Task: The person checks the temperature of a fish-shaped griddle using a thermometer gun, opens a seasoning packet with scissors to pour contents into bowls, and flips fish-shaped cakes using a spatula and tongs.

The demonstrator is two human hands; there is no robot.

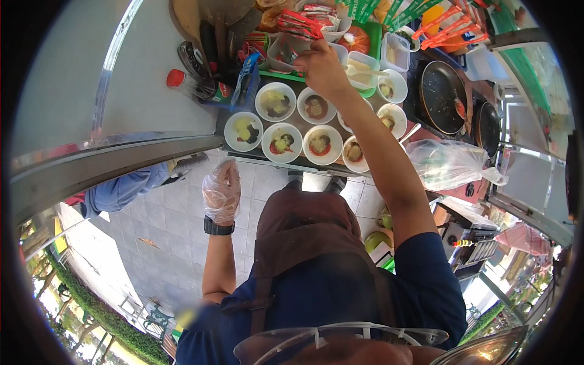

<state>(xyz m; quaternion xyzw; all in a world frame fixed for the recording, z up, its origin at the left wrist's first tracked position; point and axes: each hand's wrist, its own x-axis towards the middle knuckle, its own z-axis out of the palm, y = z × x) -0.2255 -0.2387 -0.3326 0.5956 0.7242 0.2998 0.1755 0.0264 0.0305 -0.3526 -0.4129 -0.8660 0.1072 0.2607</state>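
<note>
My right hand, bare, reaches over the far side of the counter, its fingers closed on the end of a bunch of red sachets above a white tub. My left hand, in a clear plastic glove, hangs before the counter with curled fingers; nothing shows in it. Several white bowls stand in rows on the counter; one bowl holds yellow and dark sauces, another red sauce with brownish powder. My right forearm partly hides some bowls. A plastic container with a white spoon across it sits beside my right wrist.
A red-capped bottle stands left of the bowls. Frying pans and a clear plastic bag lie to the right. Green and orange printed packets stand at the back right. A metal frame edge runs along the left.
</note>
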